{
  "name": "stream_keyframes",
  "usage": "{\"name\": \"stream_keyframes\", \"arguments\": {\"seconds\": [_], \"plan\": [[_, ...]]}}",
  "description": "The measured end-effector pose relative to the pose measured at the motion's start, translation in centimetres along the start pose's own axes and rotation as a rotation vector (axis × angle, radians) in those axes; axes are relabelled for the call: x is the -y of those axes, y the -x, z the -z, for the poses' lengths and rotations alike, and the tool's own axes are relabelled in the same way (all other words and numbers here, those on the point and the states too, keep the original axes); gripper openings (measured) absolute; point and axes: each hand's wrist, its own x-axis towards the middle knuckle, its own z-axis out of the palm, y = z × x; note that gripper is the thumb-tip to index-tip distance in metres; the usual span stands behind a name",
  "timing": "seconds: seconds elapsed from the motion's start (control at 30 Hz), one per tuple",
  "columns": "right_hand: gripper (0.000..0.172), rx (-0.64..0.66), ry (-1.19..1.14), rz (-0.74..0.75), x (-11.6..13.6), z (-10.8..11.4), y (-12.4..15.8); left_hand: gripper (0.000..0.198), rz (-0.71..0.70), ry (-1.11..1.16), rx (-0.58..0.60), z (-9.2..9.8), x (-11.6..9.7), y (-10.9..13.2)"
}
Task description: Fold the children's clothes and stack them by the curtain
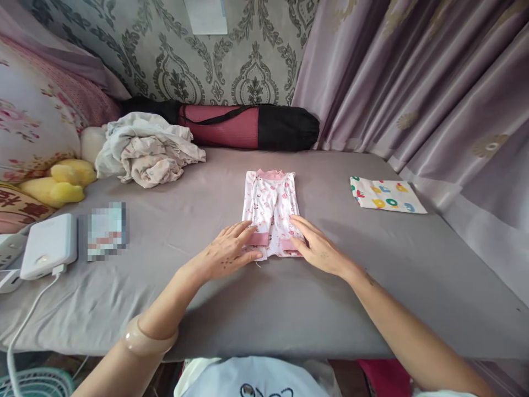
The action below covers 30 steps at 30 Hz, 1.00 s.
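Both hands lie flat with fingers stretched, clasping nothing: the left hand [227,252] presses the near left corner of the folded pink-and-white garment [270,201] and the right hand [318,249] covers its near right corner, hiding part of the hem. The garment runs away from the fingertips on the grey sheet [372,275]. Left of the left hand, a flat item [106,230] is blurred beyond reading.

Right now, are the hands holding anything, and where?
Nothing is gripped: left hand and right hand lie flat on the garment's near end, at its pink cuffs.
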Motion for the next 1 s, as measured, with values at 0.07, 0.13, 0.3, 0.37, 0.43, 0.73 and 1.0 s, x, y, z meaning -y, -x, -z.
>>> {"name": "stream_keyframes", "arguments": {"seconds": [0.07, 0.13, 0.3, 0.37, 0.43, 0.73, 1.0], "plan": [[0.053, 0.008, 0.064, 0.032, 0.2, 1.0, 2.0, 0.057, -0.017, 0.022, -0.019, 0.7, 0.5, 1.4], [0.055, 0.032, 0.133, 0.027, 0.3, 1.5, 3.8, 0.052, -0.023, 0.023, -0.019, 0.9, 1.1, 2.6], [0.058, 0.048, 0.22, -0.05, -0.3, 1.4, 5.3, 0.061, -0.006, -0.037, 0.028, 0.1, 2.0, 3.2], [0.059, 0.02, 0.209, -0.017, -0.7, 1.0, 4.8, 0.058, -0.011, -0.042, 0.005, -0.3, 2.0, 2.6], [0.059, -0.012, 0.174, 0.026, -1.0, 0.6, 4.1, 0.054, -0.021, -0.03, -0.029, -0.6, 2.0, 1.8], [0.038, -0.19, -0.112, 0.053, -1.7, -1.2, 2.6, 0.038, -0.03, 0.151, -0.128, -0.8, 1.3, 0.6], [0.065, -0.116, -0.062, 0.157, -1.6, -1.3, 2.5, 0.061, -0.088, 0.217, -0.09, -0.9, 1.6, 0.7]]}}
